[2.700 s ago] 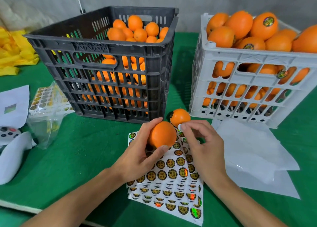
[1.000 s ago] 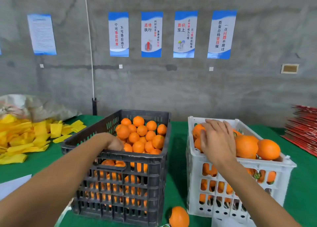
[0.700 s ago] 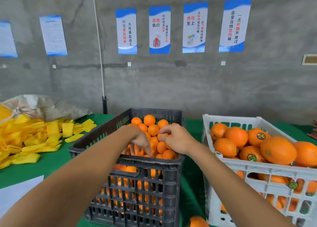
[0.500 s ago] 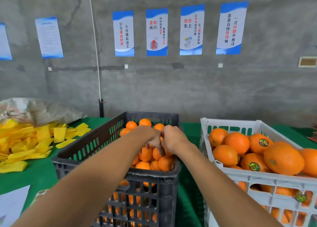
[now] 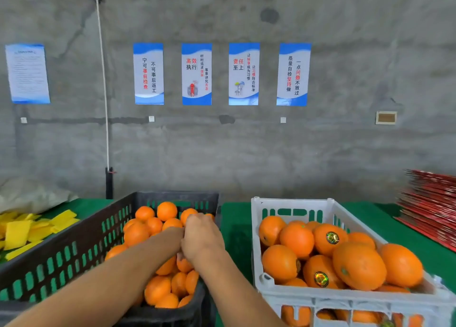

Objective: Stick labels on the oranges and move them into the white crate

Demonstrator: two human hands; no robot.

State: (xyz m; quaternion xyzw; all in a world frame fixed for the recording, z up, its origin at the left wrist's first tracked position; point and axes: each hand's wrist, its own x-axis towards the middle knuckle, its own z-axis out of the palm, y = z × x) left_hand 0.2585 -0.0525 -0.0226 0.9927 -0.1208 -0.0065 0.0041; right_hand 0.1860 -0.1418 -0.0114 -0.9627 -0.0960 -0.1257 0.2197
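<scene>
Both hands have sunk deeper into the black crate point(image 5: 61, 257) since half a second ago.
Head view: right hand point(image 5: 201, 238) covers the left hand, hidden among unlabelled oranges point(image 5: 158, 228); neither grip can be told. Labelled oranges point(image 5: 330, 239) fill the white crate point(image 5: 293, 207), just right.

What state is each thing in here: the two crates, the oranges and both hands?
Black slatted plastic crate: holds unlabelled oranges.
White slatted plastic crate: heaped with labelled oranges.
Right hand: fingers curled down among the black crate's oranges.
Left hand: mostly hidden behind the right; grip unclear.
</scene>
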